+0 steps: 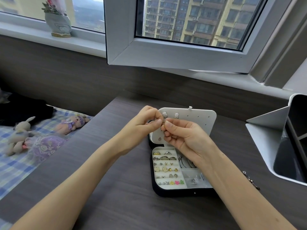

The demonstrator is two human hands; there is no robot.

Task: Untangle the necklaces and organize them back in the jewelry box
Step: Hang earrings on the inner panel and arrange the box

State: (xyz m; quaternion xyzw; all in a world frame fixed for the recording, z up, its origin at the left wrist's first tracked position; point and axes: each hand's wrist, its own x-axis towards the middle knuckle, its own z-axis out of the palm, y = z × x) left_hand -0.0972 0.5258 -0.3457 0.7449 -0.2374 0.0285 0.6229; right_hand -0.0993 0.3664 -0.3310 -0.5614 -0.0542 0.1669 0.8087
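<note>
An open black jewelry box with a white lining lies on the dark wood desk. Its white earring panel stands up with two sparkly square studs pinned on it. Rows of rings and earrings fill the left tray, and thin silver chains lie in the right compartment. My left hand and my right hand meet above the box, fingertips together, pinching a tiny gold piece between them. The piece is mostly hidden by my fingers, so its shape is unclear.
A chain-like piece of jewelry lies on the desk right of my right forearm. A white tablet stand with a dark screen occupies the right edge. Plush toys lie on a checked bedsheet at left. An open window sash hangs over the desk's back.
</note>
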